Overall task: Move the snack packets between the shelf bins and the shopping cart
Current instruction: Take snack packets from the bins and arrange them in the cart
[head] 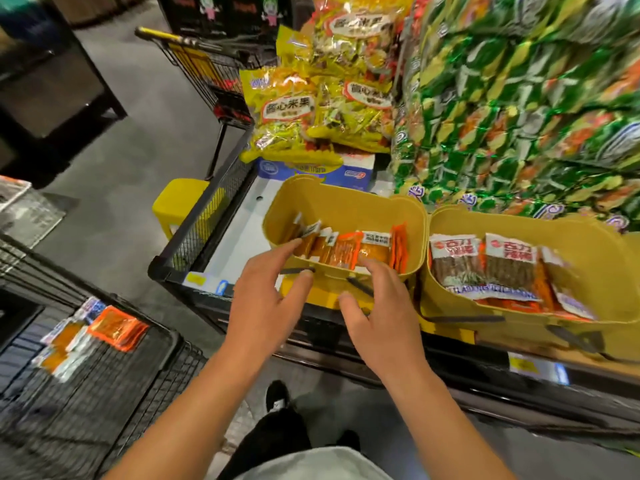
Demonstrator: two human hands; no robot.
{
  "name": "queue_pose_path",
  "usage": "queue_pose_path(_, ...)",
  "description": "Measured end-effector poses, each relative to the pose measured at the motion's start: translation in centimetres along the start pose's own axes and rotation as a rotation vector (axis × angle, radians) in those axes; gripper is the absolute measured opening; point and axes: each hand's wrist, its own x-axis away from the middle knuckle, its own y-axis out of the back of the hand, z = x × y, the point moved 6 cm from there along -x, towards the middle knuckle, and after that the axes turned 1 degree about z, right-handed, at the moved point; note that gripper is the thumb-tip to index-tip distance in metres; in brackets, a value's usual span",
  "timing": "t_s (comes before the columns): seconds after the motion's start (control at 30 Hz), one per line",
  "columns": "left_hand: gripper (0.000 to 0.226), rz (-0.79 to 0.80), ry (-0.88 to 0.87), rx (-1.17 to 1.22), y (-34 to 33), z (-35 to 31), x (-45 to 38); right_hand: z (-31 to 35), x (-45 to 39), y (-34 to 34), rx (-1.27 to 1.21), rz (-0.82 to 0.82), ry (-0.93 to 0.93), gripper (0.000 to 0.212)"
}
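A yellow bin [349, 206] on the low shelf holds a row of small orange snack packets [346, 249] standing on edge. My left hand [268, 299] reaches over the bin's front rim, fingers spread, fingertips touching the leftmost packets. My right hand [374, 310] hovers at the front rim with relaxed fingers, fingertips near the packets on the right; it holds nothing. The black wire shopping cart [104, 386] stands at lower left with several orange and white packets [117, 327] lying in it.
A second yellow bin [519, 327] to the right holds larger red-labelled packets [485, 265]. Big yellow snack bags [287, 109] and green bags [536, 98] are stacked behind. Another cart [207, 67] and a yellow stool [173, 202] stand at the shelf's left end.
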Motion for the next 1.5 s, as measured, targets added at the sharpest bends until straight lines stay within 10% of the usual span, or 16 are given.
queue_pose_path(0.67,0.055,0.314,0.035,0.027,0.0,11.1,-16.1,-3.6,-19.8,-10.3,0.254,0.401,-0.400,0.069)
queue_pose_path(1.0,0.059,0.388,0.002,0.116,-1.2,13.2,-17.0,-4.5,-21.2,-12.3,0.049,0.117,-0.643,0.041)
queue_pose_path(1.17,0.056,0.386,-0.042,0.155,-1.3,13.2,-16.8,-3.6,-21.0,-14.6,0.041,0.255,-0.581,0.008)
queue_pose_path(1.5,0.055,0.380,-0.045,0.105,-1.4,12.6,-17.0,-2.1,-17.8,-7.1,-0.283,0.071,-0.505,0.029)
